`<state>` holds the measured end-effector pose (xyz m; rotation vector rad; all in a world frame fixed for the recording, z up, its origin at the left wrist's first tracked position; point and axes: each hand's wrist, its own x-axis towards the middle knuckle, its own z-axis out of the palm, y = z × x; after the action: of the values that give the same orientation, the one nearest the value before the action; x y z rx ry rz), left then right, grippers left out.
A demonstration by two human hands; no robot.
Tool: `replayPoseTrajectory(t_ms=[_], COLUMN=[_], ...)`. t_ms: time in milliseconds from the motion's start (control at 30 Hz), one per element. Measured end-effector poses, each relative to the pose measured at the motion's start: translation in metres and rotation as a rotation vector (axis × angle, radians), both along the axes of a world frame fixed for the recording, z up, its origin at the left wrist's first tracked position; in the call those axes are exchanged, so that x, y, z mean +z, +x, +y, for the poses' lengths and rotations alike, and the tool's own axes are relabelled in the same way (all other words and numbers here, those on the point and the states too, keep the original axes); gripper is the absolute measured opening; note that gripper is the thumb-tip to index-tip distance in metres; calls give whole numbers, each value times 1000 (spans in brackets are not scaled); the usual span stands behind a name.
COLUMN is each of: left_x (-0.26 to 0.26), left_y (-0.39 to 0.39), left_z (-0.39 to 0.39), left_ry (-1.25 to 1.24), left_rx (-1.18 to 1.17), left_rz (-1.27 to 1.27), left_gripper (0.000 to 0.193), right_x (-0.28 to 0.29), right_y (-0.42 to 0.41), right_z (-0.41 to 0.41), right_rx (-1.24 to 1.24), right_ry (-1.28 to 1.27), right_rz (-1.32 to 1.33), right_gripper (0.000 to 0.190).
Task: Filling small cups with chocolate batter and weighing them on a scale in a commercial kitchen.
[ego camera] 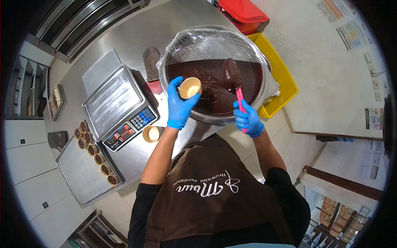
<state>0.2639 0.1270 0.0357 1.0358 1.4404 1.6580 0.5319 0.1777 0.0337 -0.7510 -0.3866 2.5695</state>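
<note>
My left hand [180, 107], in a blue glove, grips a small paper baking cup [190, 88] over the left side of a large metal bowl [206, 118]. The cup's pale inside faces up toward me. Dark brown batter [204, 82] fills the bowl, and cling film [214, 43] covers its far part. My gloved right hand [249, 119] is closed around the pink handle of a spatula [240, 99]. Its batter-coated blade rests in or just above the batter; I cannot tell which. Another paper cup [151, 134] stands on the steel table near my left forearm.
A digital scale [113, 102] stands left of the bowl. Past it, a metal tray [82, 169] bears several cups of dark batter [99, 159]. A dark oven mitt [151, 63] lies behind the scale. To the right are a yellow bin [280, 80] and a red bin [243, 12].
</note>
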Motion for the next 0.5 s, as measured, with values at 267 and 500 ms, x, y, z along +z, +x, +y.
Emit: replayPoseTrajectory(t_ms=[267, 500], left_x=[-13, -5], left_y=[41, 70], left_z=[47, 67], left_ry=[19, 55], left_rx=[-219, -333], left_rz=[281, 194], left_gripper=[63, 66], right_x=[141, 100], right_y=[17, 28], right_z=[3, 2], right_rx=[-173, 7], right_ry=[777, 978], right_rz=[-469, -888], right_gripper=[52, 53])
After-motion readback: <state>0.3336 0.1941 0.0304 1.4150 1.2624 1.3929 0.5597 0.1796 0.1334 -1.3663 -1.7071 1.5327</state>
